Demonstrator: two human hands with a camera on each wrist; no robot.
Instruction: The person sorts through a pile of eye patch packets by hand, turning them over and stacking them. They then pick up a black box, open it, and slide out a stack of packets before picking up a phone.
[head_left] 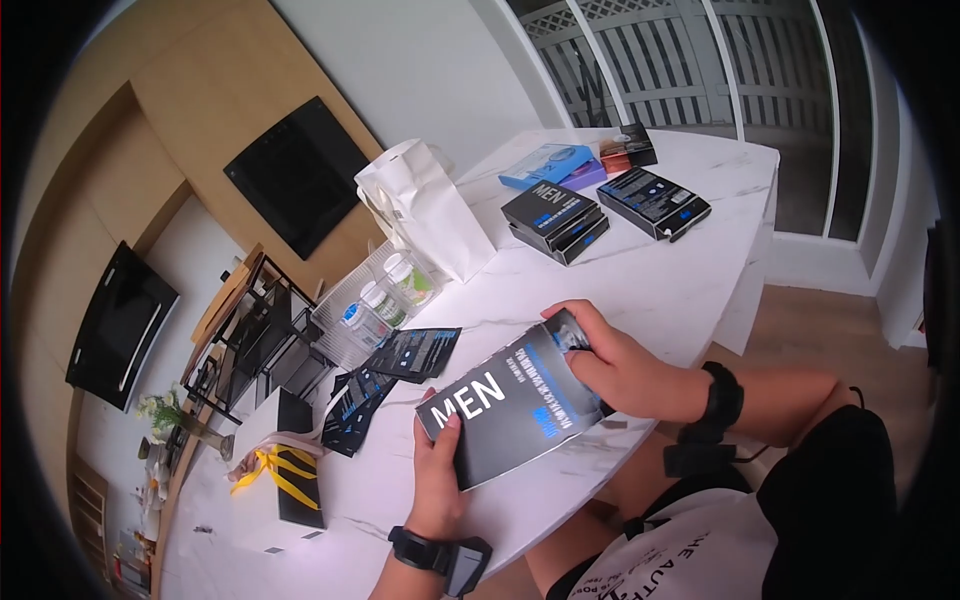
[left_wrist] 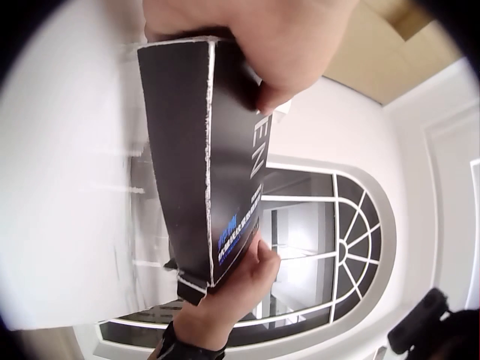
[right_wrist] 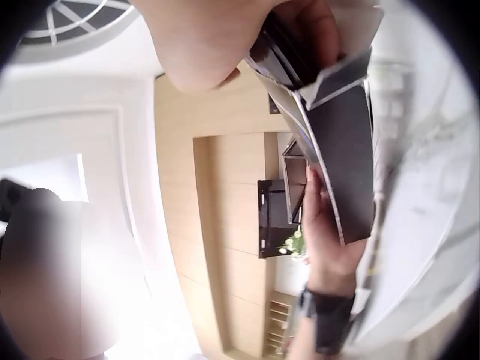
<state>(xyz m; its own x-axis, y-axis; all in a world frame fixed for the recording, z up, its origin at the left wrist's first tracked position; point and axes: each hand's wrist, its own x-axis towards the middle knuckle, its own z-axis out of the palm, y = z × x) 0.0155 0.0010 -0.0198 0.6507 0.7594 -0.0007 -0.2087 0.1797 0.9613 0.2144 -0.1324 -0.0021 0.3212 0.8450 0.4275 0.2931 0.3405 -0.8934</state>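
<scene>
A black box [head_left: 510,405] with "MEN" on its face is held tilted above the table's front edge. My left hand [head_left: 438,480] grips its lower left end, thumb on the printed face. At the other end my right hand [head_left: 625,365] has its fingers at the opened end, where dark packets [right_wrist: 285,52] show inside in the right wrist view. The left wrist view shows the box's plain black side [left_wrist: 176,150]. Several black sachets [head_left: 415,352] lie fanned on the table beyond the box.
On the marble table [head_left: 590,290] stand a white paper bag [head_left: 420,205], a clear basket [head_left: 335,335] with bottles, stacked black boxes [head_left: 555,225], another black box [head_left: 655,203], blue and purple boxes [head_left: 545,167], and a white box with yellow ribbon [head_left: 285,480] at the left.
</scene>
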